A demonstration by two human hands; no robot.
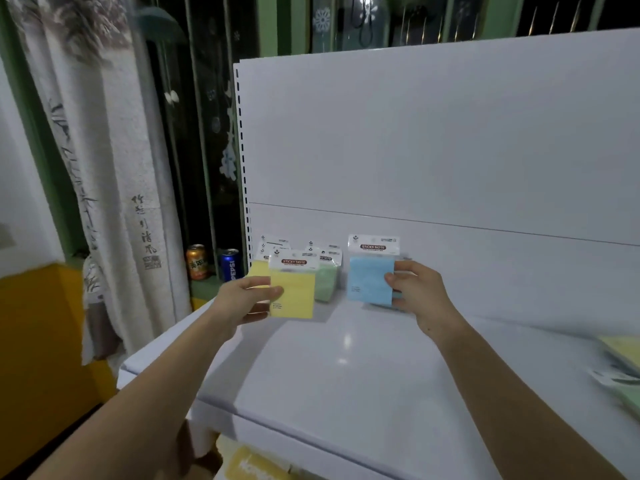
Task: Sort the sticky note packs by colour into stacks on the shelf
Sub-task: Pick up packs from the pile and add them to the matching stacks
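above the back left part of the white shelf (pixel 346 368), seen from the head camera, two bare hands each hold one sticky note pack up in the air.

left hand (pixel 242 299): thumb on the front face and fingers curled behind the left edge of a yellow pack (pixel 294 289). the pack is upright, its white header card with the red "sticky note" label at the top.

right hand (pixel 419 292): thumb on the front face and fingers behind the right edge of a blue pack (pixel 370 278). this pack is also upright, header card at the top, just in front of the shelf's white back panel (pixel 433 133).

stacks on the shelf, along the back edge:
- a yellow stack (pixel 258 268) sits at the back left corner, partly hidden behind the held yellow pack.
- a green stack (pixel 327 278) sits just right of it, between the two held packs.
- more blue (pixel 398 303) shows below the right hand; whether the held pack touches it cannot be told.

at the right edge of the shelf lie blurred unsorted packs (pixel 623 372), yellow and green, well apart from the stacks.

beyond the shelf's left edge, an orange can (pixel 196 261) and a blue pepsi can (pixel 230 265) stand on a green ledge beside a printed curtain (pixel 114 168).
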